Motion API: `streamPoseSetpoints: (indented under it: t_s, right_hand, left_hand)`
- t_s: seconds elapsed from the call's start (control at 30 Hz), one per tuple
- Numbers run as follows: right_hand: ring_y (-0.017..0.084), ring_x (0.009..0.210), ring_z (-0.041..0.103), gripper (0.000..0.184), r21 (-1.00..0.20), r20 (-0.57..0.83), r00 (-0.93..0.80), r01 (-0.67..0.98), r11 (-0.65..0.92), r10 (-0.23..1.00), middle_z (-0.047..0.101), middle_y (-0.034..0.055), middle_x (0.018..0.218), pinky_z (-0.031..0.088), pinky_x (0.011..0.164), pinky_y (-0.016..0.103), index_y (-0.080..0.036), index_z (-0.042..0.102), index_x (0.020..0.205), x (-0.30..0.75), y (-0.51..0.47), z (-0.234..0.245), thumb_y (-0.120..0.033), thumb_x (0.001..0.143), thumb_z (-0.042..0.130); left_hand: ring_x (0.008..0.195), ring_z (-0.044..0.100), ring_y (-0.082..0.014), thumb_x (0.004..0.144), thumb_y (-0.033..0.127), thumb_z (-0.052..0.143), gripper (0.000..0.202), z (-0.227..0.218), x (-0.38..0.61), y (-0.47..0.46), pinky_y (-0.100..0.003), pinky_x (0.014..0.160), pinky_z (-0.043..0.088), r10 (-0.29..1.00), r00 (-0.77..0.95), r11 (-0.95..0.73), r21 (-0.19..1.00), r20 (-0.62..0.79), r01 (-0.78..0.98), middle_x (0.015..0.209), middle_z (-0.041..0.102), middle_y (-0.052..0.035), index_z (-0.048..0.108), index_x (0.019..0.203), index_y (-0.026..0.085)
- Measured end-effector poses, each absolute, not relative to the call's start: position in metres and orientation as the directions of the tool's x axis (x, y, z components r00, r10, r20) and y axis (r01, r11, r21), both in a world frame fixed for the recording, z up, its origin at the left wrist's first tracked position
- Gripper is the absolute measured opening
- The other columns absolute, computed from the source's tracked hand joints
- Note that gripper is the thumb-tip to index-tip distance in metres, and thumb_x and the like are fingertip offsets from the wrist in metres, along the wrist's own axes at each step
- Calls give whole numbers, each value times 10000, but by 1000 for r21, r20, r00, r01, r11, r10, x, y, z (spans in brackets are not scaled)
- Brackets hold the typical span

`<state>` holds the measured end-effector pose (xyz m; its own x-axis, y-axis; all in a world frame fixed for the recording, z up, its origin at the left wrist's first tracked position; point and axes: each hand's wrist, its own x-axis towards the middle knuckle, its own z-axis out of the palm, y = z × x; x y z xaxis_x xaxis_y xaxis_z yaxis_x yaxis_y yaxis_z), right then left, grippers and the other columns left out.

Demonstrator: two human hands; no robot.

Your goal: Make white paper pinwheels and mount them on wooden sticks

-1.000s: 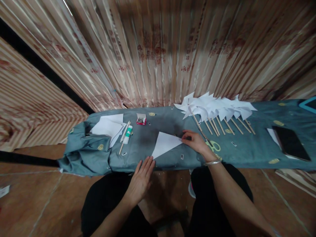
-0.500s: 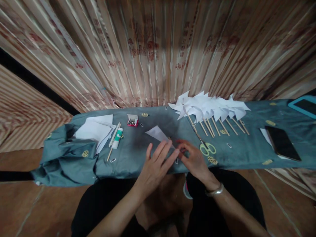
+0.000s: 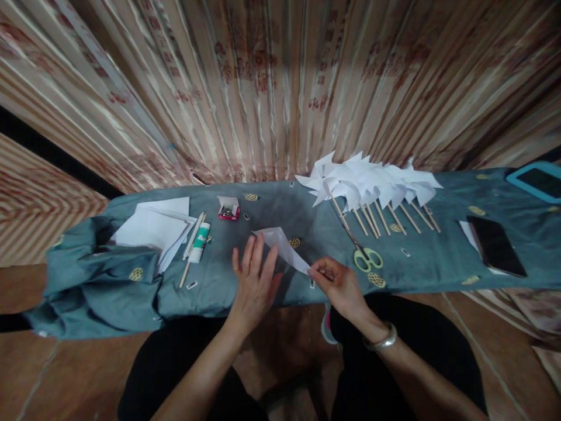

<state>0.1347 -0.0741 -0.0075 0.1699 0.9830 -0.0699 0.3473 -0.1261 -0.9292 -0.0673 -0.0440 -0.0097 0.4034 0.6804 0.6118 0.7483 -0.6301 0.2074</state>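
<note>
A folded sheet of white paper (image 3: pixel 283 242) lies on the cloth in front of me, slanting down to the right. My right hand (image 3: pixel 339 286) pinches its lower right tip between thumb and fingers. With fingers stretched out, my left hand (image 3: pixel 255 280) is at the paper's left end; its fingertips overlap that edge, and I cannot tell whether they press on it. Just right of my right hand are scissors with pale green handles (image 3: pixel 367 259). Beyond them lies a row of white paper pinwheels (image 3: pixel 372 181) on wooden sticks.
Left on the cloth-covered table (image 3: pixel 228 257) are white paper sheets (image 3: pixel 149 234), a glue stick (image 3: pixel 200 242), thin sticks (image 3: pixel 193 240) and a small red box (image 3: pixel 228 209) of metal pins. A dark phone (image 3: pixel 497 245) and a blue-framed tablet (image 3: pixel 537 181) lie right. A curtain (image 3: pixel 280 88) hangs behind.
My left hand has moved left, away from my right hand, to the paper's other end. My right hand now pinches the paper's tip. The view has shifted slightly.
</note>
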Motion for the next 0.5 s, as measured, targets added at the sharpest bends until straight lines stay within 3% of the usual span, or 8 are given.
streamPoseSetpoints:
  t_s: [0.1, 0.23, 0.4, 0.5]
  right_hand:
    - [167, 627, 601, 187, -932, -72, 174, 339, -129, 982, 635, 6, 665, 467, 616, 288, -216, 615, 737, 131, -74, -10, -389, 807, 624]
    - [169, 651, 604, 194, -929, -77, 165, 345, -130, 983, 633, 9, 684, 461, 631, 288, -216, 609, 743, 128, -75, -10, -396, 815, 616]
    - [171, 658, 615, 180, -909, -43, 137, 405, -96, 990, 645, 8, 684, 466, 646, 293, -221, 615, 758, 126, -76, -9, -383, 833, 595]
    - [174, 673, 632, 171, -900, -19, 130, 429, -74, 991, 661, 9, 691, 480, 666, 300, -224, 614, 762, 125, -77, -8, -373, 842, 589]
  left_hand:
    - [1508, 127, -346, 893, 223, 603, 863, -14, -71, -40, -623, 1170, 177, 748, 328, -587, 346, 577, 732, 1638, 122, -191, 54, 1557, 258]
    - [1511, 123, -325, 896, 326, 614, 880, -17, -80, -27, -567, 1177, 241, 833, 194, -501, 557, 519, 662, 1642, 91, -176, 39, 1559, 257]
    - [1508, 154, -302, 933, 261, 544, 646, -16, -83, -14, -544, 1190, 239, 818, 244, -538, 545, 521, 643, 1631, 183, -121, 263, 1514, 287]
    - [1463, 291, -296, 932, 240, 531, 511, -13, -82, -11, -526, 1165, 316, 829, 256, -536, 575, 497, 619, 1574, 313, -130, 405, 1427, 249]
